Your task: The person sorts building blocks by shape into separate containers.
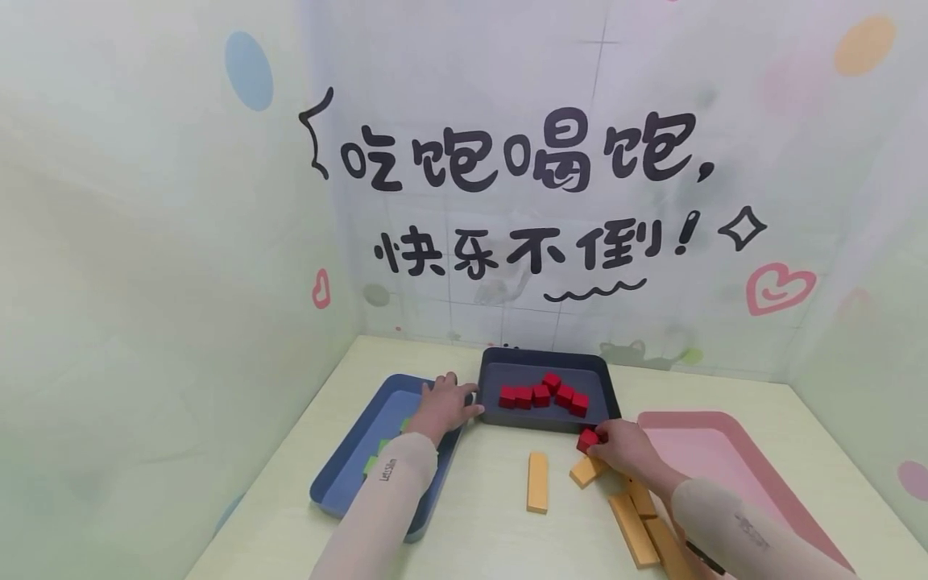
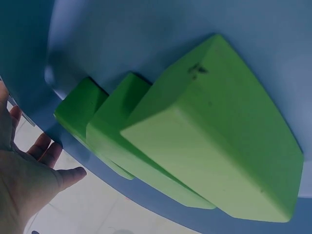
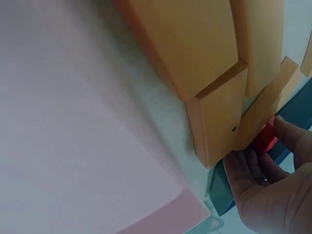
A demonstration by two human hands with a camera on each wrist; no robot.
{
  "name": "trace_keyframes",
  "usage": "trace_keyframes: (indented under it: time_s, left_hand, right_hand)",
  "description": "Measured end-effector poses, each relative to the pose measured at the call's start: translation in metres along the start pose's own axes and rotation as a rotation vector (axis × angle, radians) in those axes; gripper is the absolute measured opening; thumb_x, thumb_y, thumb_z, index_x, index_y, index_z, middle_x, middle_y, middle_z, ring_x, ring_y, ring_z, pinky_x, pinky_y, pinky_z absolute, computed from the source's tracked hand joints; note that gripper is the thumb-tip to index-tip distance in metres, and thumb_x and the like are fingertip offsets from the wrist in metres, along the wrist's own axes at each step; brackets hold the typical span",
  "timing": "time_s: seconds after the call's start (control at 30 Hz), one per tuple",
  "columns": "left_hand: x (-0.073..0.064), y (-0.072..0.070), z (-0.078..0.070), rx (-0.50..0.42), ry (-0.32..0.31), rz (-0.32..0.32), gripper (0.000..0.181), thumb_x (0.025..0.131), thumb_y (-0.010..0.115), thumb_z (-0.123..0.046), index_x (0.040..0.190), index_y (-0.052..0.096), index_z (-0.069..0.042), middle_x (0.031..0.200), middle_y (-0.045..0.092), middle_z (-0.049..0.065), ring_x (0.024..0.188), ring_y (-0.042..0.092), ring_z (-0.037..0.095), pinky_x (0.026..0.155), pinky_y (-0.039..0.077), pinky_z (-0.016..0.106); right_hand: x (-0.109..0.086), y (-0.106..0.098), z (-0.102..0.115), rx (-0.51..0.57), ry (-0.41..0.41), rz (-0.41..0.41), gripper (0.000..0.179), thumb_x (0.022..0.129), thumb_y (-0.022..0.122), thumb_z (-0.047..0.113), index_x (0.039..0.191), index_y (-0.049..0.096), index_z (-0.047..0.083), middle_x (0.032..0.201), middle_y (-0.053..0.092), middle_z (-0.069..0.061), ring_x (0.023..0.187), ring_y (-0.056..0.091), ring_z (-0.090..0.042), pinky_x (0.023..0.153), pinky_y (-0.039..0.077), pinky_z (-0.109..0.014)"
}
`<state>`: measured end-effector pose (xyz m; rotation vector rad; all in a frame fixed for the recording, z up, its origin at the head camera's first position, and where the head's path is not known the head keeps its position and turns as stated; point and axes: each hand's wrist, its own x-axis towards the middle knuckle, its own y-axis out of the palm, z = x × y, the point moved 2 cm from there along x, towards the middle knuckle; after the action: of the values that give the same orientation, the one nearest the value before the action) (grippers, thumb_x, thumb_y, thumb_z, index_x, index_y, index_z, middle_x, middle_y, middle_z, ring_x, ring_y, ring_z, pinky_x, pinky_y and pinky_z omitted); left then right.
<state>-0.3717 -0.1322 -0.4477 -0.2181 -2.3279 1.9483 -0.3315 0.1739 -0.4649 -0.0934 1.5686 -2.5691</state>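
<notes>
My right hand (image 1: 629, 448) pinches a red cube (image 1: 588, 440) between thumb and fingers, just in front of the dark tray's near right corner. In the right wrist view, the red cube (image 3: 265, 138) shows between thumb and fingertips, beside an orange block (image 3: 269, 105). Several red cubes (image 1: 541, 395) lie inside the dark tray (image 1: 547, 424). My left hand (image 1: 444, 405) is over the far right corner of the blue tray (image 1: 329, 509), fingers extended, holding nothing. Green blocks (image 2: 209, 141) lie in that tray, partly hidden by the left sleeve in the head view.
One orange block (image 1: 537, 482) lies alone mid-table. Several more orange blocks (image 1: 634, 532) are bunched under and beside the right forearm. A pink tray (image 1: 739, 439) stands at the right. A printed wall sheet (image 1: 536, 322) rises behind the table.
</notes>
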Motion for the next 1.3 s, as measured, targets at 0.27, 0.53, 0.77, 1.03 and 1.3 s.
trace_keyframes:
  time_s: [0.27, 0.53, 0.77, 1.03, 1.3]
  left_hand:
    - [-0.002, -0.002, 0.000, -0.008, 0.000, 0.011, 0.050, 0.085, 0.053, -0.052, 0.130, 0.049, -0.030, 0.128, 0.038, 0.015, 0.122, 0.032, 0.033, 0.098, 0.018, 0.061]
    - [-0.001, -0.002, -0.002, -0.017, 0.000, 0.003, 0.049, 0.085, 0.055, -0.051, 0.128, 0.051, -0.029, 0.126, 0.039, 0.015, 0.121, 0.033, 0.034, 0.098, 0.018, 0.061]
    - [-0.002, -0.002, -0.002, -0.015, -0.005, -0.004, 0.048, 0.085, 0.055, -0.050, 0.128, 0.051, -0.030, 0.127, 0.038, 0.015, 0.122, 0.032, 0.035, 0.098, 0.018, 0.062]
    - [0.000, 0.000, 0.000, -0.006, -0.012, 0.008, 0.050, 0.085, 0.054, -0.052, 0.129, 0.050, -0.031, 0.127, 0.038, 0.014, 0.122, 0.032, 0.033, 0.099, 0.017, 0.061]
    - [-0.001, -0.001, 0.000, -0.017, -0.009, 0.011, 0.049, 0.085, 0.054, -0.051, 0.129, 0.050, -0.031, 0.128, 0.038, 0.014, 0.123, 0.032, 0.033, 0.099, 0.016, 0.061]
  right_hand:
    - [-0.001, -0.002, 0.005, 0.022, 0.020, -0.011, 0.026, 0.075, 0.072, 0.016, 0.095, 0.066, 0.001, 0.075, 0.056, -0.003, 0.067, 0.048, -0.019, 0.057, 0.043, -0.030]
    - [-0.004, -0.016, 0.013, 0.129, 0.035, -0.012, 0.025, 0.077, 0.069, 0.016, 0.097, 0.064, 0.002, 0.078, 0.056, -0.003, 0.067, 0.049, -0.018, 0.055, 0.043, -0.028]
    - [0.002, -0.027, 0.019, 0.165, 0.011, -0.041, 0.028, 0.078, 0.069, 0.018, 0.099, 0.064, 0.001, 0.080, 0.059, -0.003, 0.069, 0.051, -0.018, 0.057, 0.045, -0.028]
    - [0.016, -0.031, 0.030, 0.183, 0.008, -0.082, 0.028, 0.077, 0.069, 0.020, 0.098, 0.064, 0.001, 0.080, 0.062, -0.003, 0.070, 0.053, -0.018, 0.059, 0.046, -0.029]
    - [0.038, -0.022, 0.037, 0.129, 0.015, -0.096, 0.029, 0.077, 0.069, 0.022, 0.098, 0.065, 0.001, 0.082, 0.063, -0.005, 0.071, 0.053, -0.019, 0.064, 0.047, -0.033]
